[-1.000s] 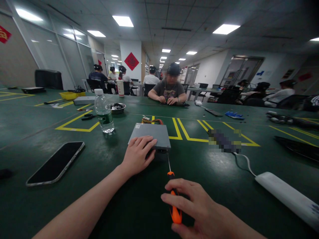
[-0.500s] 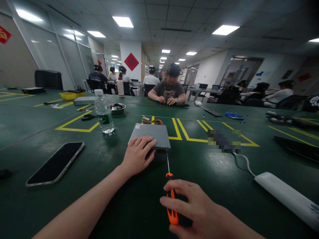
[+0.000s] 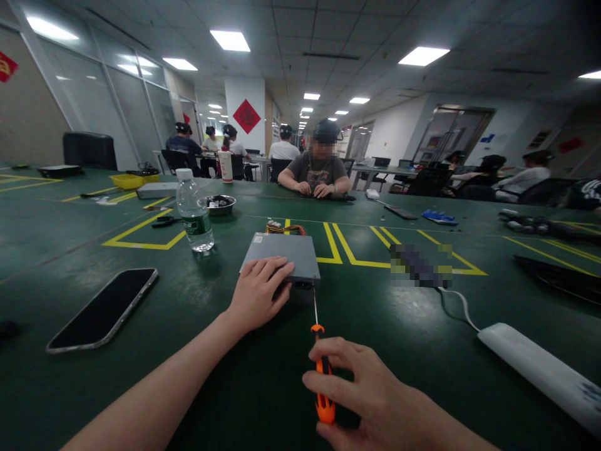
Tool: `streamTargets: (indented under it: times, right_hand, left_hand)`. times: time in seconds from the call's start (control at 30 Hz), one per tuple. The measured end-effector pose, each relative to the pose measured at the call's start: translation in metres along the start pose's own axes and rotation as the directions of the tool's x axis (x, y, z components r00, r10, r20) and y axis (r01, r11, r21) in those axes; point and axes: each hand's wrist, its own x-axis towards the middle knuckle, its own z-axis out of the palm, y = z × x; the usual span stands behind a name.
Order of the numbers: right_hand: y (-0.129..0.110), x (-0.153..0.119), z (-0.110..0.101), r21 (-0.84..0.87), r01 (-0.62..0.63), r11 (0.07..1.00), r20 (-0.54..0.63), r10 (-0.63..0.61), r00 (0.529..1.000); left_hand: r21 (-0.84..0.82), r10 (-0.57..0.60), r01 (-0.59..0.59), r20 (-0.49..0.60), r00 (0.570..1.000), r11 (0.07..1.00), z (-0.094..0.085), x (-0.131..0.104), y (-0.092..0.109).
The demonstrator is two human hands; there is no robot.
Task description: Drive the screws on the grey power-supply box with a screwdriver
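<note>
A flat grey power supply unit (image 3: 295, 247) lies on the green table before me, with a bundle of coloured wires (image 3: 284, 228) at its far side. My left hand (image 3: 260, 291) holds it at the near left, fingers over the top cover and thumb by the front edge. In my right hand (image 3: 359, 385) is an orange and black screwdriver (image 3: 323, 401), gripped by the handle between thumb and fingers. Its metal shaft points away from me and reaches the unit's near right corner, by a socket. What the tip touches is too small to make out.
Left of the unit stand a water bottle (image 3: 195, 213) and a metal bowl (image 3: 220, 204) of small dark parts. A phone (image 3: 103, 310) lies nearer left. At right are a white power strip (image 3: 530, 369) and its cable. Across the table sits a person (image 3: 317, 166).
The view has shifted very slightly. Both hands, the screwdriver and the power supply unit keep nearly the same positions relative to each other.
</note>
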Motion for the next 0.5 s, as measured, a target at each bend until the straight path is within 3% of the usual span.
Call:
streamTargets:
  times: [0.13, 0.3, 0.4, 0.5]
  right_hand:
    - [0.002, -0.003, 0.007, 0.026, 0.007, 1.000, -0.052, -0.005, 0.999]
    - [0.004, -0.002, 0.003, 0.090, -0.072, 0.993, 0.078, 0.065, 0.995]
    - [0.002, 0.002, -0.003, 0.044, -0.003, 0.999, 0.119, -0.003, 0.993]
    - [0.001, 0.004, -0.002, -0.017, 0.054, 0.998, 0.059, -0.053, 0.997]
  left_hand:
    - [-0.002, 0.002, -0.002, 0.005, 1.000, 1.000, -0.001, 0.000, 0.000]
    - [-0.005, 0.006, -0.006, 0.005, 1.000, 1.000, -0.001, 0.001, 0.000]
    - [-0.002, 0.005, -0.005, 0.005, 1.000, 1.000, -0.001, 0.000, 0.000]
    - [0.007, 0.003, -0.003, 0.007, 1.000, 1.000, -0.001, 0.000, 0.000]
